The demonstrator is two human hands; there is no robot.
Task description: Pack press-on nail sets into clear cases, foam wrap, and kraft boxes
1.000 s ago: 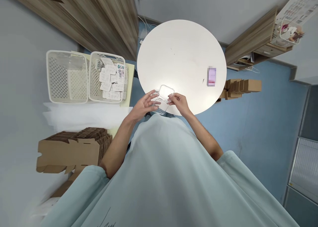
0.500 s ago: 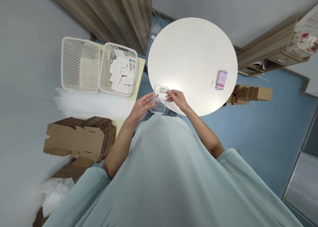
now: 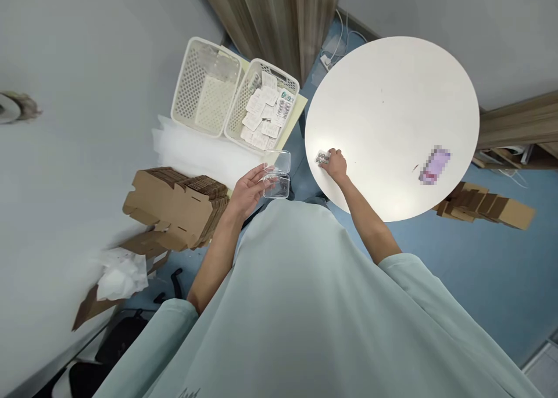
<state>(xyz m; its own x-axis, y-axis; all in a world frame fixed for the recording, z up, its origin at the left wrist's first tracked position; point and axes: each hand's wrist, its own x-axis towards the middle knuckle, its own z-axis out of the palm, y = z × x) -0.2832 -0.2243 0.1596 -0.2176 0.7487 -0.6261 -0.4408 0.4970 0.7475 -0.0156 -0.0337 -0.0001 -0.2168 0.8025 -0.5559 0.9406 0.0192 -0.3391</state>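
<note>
My left hand [image 3: 247,193] grips a clear plastic hinged case [image 3: 276,186] by its left side, lid swung up, in front of my shirt. Inside the case I see nothing but its transparent walls. Over the near left part of the round white table [image 3: 392,107], my right hand [image 3: 335,164] pinches a small white card [image 3: 322,157] with rows of dark and greenish items on it. The card is at the tabletop; whether it rests on it I cannot tell. Part of it is hidden under my fingers.
Left of the table stand two white baskets, one [image 3: 244,116] holding many similar cards [image 3: 264,110], the other [image 3: 185,96] further left. Flattened cardboard boxes [image 3: 174,203] are stacked nearer me, by white wrapping sheet [image 3: 196,154]. A blurred purple object [image 3: 435,165] lies on the table's right.
My right hand has moved away from the case to the right, taking the card out over the table. My left hand still holds the opened case. The view has turned and shifted.
</note>
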